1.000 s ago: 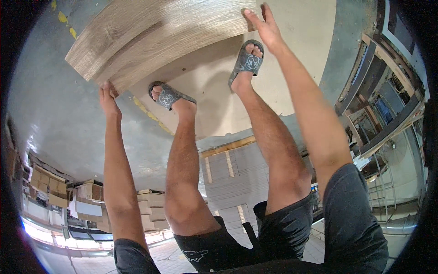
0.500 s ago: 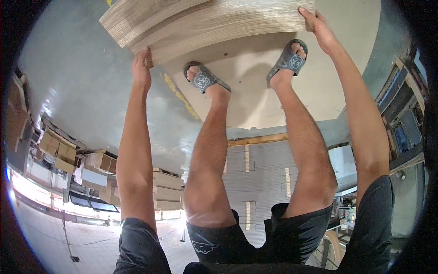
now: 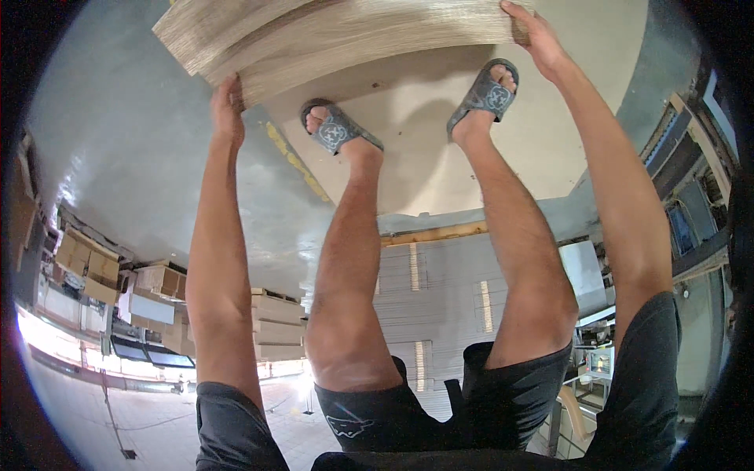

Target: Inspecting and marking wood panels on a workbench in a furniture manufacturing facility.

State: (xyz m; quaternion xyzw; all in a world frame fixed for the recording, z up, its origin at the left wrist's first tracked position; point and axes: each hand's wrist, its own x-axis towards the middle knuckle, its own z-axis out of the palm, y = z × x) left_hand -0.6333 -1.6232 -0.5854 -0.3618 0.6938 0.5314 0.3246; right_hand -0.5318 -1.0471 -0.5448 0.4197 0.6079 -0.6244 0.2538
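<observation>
Wood-grain panel [image 3: 353, 38] shifted left in view | lies between left fingers [image 3: 227, 92] and right fingers [image 3: 516, 10] | both clamped on ends

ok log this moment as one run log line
left hand: holds left end of wood-grain panel | right hand: holds its right end | dark sandals: both on beige sheet

Worn on the head, aimed down at the wood-grain panel [image 3: 361, 35]

Looked from above, through the left of two wide fisheyes, steeply down past black shorts [image 3: 385, 420] toward the panel. Sat near the panel, but cropped it at the upper edge. Caught slippers [image 3: 334, 129] just below the panel in frame, grey stacked sheets [image 3: 452, 290] well below it. Spread wide enough for cardboard boxes [image 3: 82, 263] far to the panel's lower left.
</observation>
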